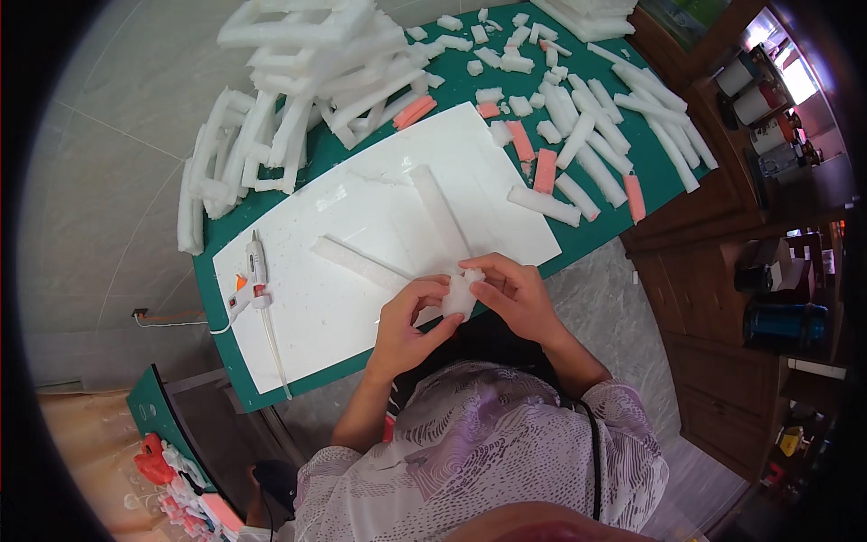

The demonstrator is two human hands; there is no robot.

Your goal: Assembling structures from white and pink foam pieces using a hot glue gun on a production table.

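Between my two hands, close to my body at the table's near edge, is a small chunk of white foam (459,298). My left hand (412,316) pinches its left side with thumb and fingers. On its other side, my right hand (510,294) grips the upper right part. Two long white foam strips lie on the white board just beyond: one foam strip (361,262) slants toward my left hand, and another foam strip (440,215) runs down toward my right hand. Their near ends are partly hidden by my hands.
A glue gun (257,275) with a clear glue stick lies at the white board's (271,343) left. Stacked white foam frames (307,72) stand at the back left. Loose foam strips (587,135) and pink pieces (545,172) cover the green table's (664,185) right part.
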